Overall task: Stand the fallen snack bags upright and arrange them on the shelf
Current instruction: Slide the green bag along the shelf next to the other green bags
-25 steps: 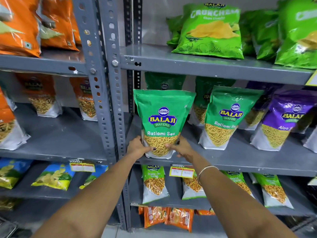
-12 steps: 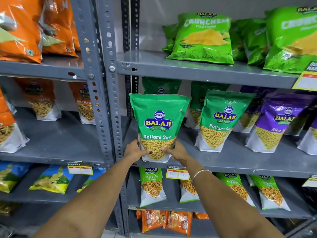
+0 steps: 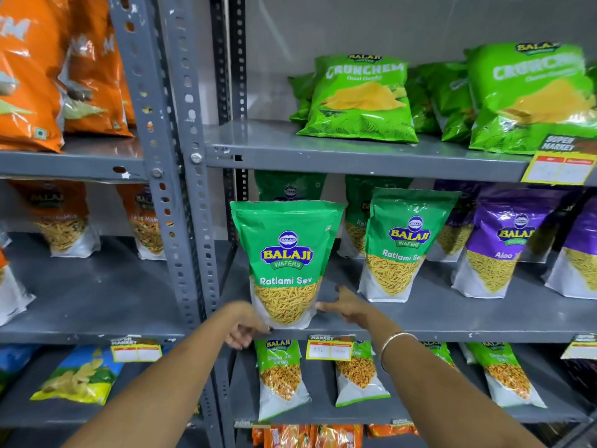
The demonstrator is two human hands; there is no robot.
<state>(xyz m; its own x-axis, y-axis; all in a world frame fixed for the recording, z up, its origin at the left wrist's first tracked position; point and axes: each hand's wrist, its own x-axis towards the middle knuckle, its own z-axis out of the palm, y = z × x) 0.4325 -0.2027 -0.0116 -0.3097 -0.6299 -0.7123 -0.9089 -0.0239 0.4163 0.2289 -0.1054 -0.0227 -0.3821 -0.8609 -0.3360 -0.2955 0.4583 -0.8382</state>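
Head view: the Ratlami Sev bag (image 3: 286,263) stands upright at the front edge of the middle shelf (image 3: 452,321), hard by the upright post (image 3: 190,221). It looks light, soft and crinkly, top-heavy on a narrow base; best steadied low at both bottom corners. Left hand (image 3: 245,329) touches the lower left corner with fingers loosely curled; right hand (image 3: 347,305) is spread open beside the lower right corner, barely touching. A second sev bag (image 3: 400,247) stands near on the right, another close behind; purple bags (image 3: 504,244) farther right.
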